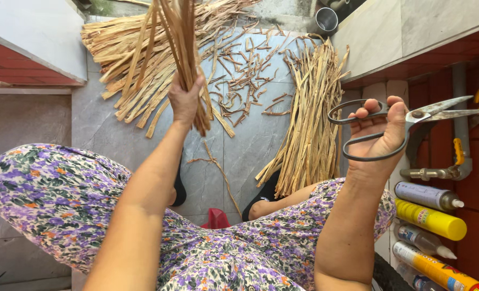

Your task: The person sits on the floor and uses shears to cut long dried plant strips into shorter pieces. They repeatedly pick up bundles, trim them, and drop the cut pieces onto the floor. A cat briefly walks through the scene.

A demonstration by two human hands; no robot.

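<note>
My left hand (184,101) is closed around a bundle of dry tan fibre strips (176,37), held upright so the strips run up out of the top of the view. Off to the right, my right hand (381,129) grips large metal scissors (412,119) by the looped handles, blades slightly apart and pointing right. A big heap of the same strips (137,64) lies on the grey tiled floor (250,145) beyond my left hand. A second, neater pile of strips (310,118) lies between my hands, with short offcuts (245,75) scattered beside it.
My knees in a purple flowered garment (61,194) fill the lower view. Several tubes and cartridges (431,215) lie on a red-tiled ledge at right, beside a caulking gun (458,156). A metal cup (326,20) stands at the top. A white ledge (40,32) is at the upper left.
</note>
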